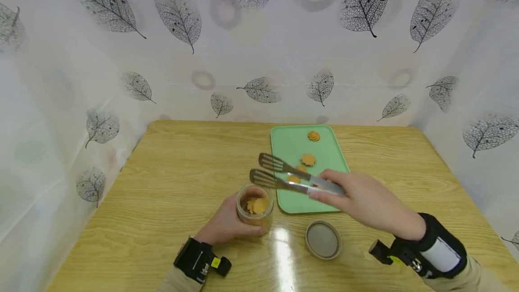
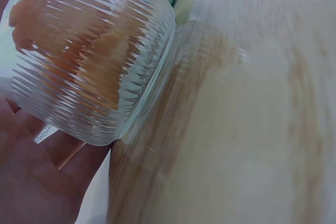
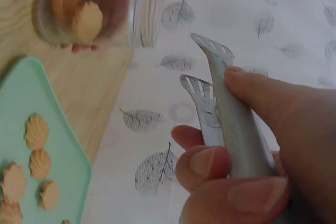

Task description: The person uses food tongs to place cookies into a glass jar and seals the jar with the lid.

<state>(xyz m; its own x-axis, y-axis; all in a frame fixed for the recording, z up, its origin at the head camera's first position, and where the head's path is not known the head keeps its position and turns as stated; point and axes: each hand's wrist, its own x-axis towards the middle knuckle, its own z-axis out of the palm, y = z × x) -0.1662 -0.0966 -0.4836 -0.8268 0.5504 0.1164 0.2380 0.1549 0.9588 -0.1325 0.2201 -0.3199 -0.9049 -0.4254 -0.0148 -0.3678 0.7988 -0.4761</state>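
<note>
A ribbed glass jar (image 1: 254,213) with several cookies inside stands upright on the table, its mouth uncovered. My left hand (image 1: 231,222) is wrapped around the jar's left side. In the left wrist view the cookies (image 2: 102,66) show through the ribbed glass. My right hand (image 1: 357,195) grips metal tongs (image 1: 302,181) with slotted tips. The tips stand apart with nothing between them, above the jar and the left edge of the green tray. Cookies (image 3: 37,131) on the tray appear in the right wrist view, with the jar (image 3: 94,11) at its top left.
The light green tray (image 1: 312,204) lies behind and right of the jar, bearing several cookies, some partly hidden by the tongs. A round jar lid (image 1: 323,239) rests on the wooden table (image 1: 194,161) in front of the tray. Leaf-patterned cloth (image 1: 259,57) encloses the back and sides.
</note>
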